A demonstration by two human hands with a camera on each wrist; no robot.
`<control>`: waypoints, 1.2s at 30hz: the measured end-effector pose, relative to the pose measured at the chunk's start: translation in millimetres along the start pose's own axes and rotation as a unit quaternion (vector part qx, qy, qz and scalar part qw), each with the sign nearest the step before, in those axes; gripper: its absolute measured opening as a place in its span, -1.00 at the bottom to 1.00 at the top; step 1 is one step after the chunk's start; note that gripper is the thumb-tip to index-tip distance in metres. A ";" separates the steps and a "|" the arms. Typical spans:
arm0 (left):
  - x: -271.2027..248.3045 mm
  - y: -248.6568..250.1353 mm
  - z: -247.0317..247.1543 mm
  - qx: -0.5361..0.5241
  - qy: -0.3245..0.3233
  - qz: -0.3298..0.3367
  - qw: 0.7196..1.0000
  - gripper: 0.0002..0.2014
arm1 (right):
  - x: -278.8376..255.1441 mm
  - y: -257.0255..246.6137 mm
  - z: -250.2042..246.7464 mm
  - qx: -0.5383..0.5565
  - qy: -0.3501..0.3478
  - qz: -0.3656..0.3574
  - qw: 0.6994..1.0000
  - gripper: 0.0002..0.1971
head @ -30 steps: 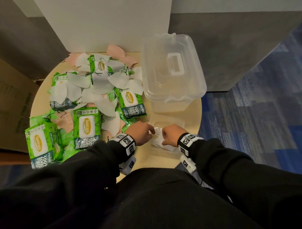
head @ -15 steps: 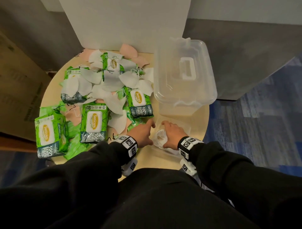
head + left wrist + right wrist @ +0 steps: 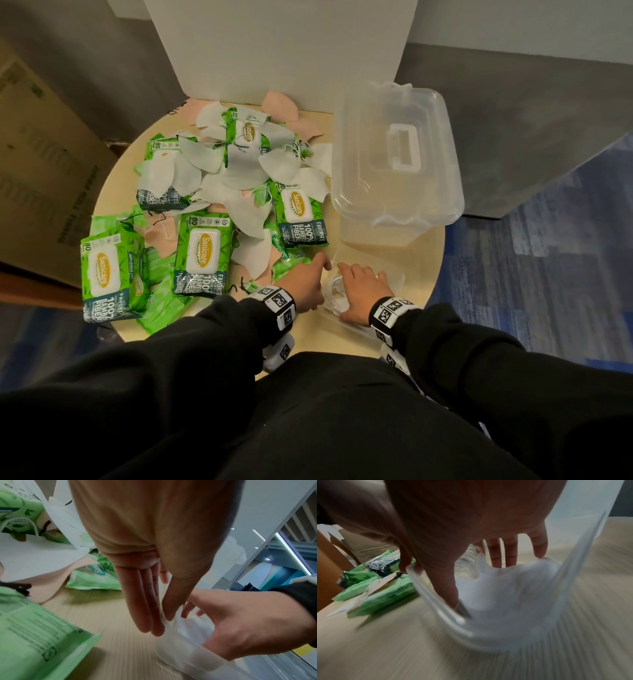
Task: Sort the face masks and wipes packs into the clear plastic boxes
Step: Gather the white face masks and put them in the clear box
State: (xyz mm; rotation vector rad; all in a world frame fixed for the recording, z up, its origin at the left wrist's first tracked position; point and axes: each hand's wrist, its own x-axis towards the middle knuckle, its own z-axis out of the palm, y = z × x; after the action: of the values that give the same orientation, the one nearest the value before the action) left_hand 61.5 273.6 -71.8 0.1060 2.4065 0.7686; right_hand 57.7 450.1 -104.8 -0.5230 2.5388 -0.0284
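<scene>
Both hands are down at the near edge of the round, pale wood-grain table. The right hand is inside a small clear plastic box, fingers straight and spread, palm pressing down on a white face mask lying in the bottom. The right wrist view shows it best: soft, matte white fabric, thin looped ear cords bunched near the fingertips, and the box's glossy, rounded rim curving round the thumb. That view is heavily smeared, so the mask's outline and folds are hard to make out.

The left hand lies just beside that box on its left; its fingers are straight and pressed together, tips touching the box's translucent wall. It grips nothing.

Further back on the right sits a larger clear plastic box with a snap-on lid and a moulded handle; its contents, if any, cannot be read through the cloudy plastic.

The rest of the table is a loose heap: white masks, curved and leaf-shaped, a few pale pink masks, and crinkly green wipes packs with white flip labels. Several packs are half buried under masks, so a count is not possible. A white upright board stands behind the heap, and black sleeves fill the foreground, hiding the table's near rim.
</scene>
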 end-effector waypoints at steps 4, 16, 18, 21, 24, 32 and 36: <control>0.2 -1.4 0.7 -0.023 0.002 -0.013 1.000 -0.43 | -0.2 -1.1 0.6 0.000 0.000 0.004 1.000 0.07; -0.1 -3.8 2.1 -0.044 0.011 -0.026 0.999 -0.40 | -0.3 -4.4 3.9 -0.006 0.004 0.012 1.000 0.14; -0.3 -3.7 2.3 -0.046 0.010 -0.027 0.999 -0.39 | -1.0 -5.1 4.5 -0.008 0.008 0.010 1.000 0.12; -1.0 -4.5 1.4 -0.045 0.012 -0.027 0.999 -0.39 | -1.2 -3.5 3.8 0.005 0.007 0.008 1.000 0.13; -1.2 -6.2 -0.1 -0.049 0.015 -0.029 0.998 -0.41 | -2.5 0.7 1.3 0.040 -0.009 0.012 0.999 0.17; -2.0 -10.1 -0.1 -0.069 0.021 -0.038 0.997 -0.40 | -8.2 6.9 -1.5 0.072 -0.010 0.018 0.997 0.06; -3.0 -10.5 -1.2 -0.071 0.020 -0.036 0.997 -0.41 | -6.7 5.8 -1.3 0.073 -0.015 0.025 0.997 0.01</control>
State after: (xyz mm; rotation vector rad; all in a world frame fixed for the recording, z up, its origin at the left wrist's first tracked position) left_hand 64.3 263.6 -75.2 -0.0542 2.3703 0.9134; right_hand 60.2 457.9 -101.0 -0.3984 2.4963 -0.1857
